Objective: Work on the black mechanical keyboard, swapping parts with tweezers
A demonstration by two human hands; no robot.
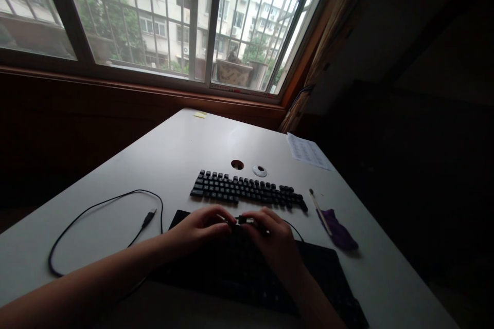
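A dark keyboard base [320,267] lies on the desk beneath both forearms, its surface mostly lost in shadow. Above its far edge my hands meet, fingertips almost touching. My left hand [206,223] is closed in a pinch, and what sits between its fingertips is too small to make out. With thumb and fingers my right hand [270,231] grips a small black piece that looks like a keycap [242,219]. Just beyond the hands, loose black keycaps [216,185] stand in rows, laid out like a keyboard.
Left of the base, a black cable [102,203] loops across the white desk [154,164], ending in a USB plug [148,217]. A brush [320,211] rests against a purple cloth [338,231] at right. Behind are a round hole [237,164], a white ring [260,170] and a printed sheet [309,151].
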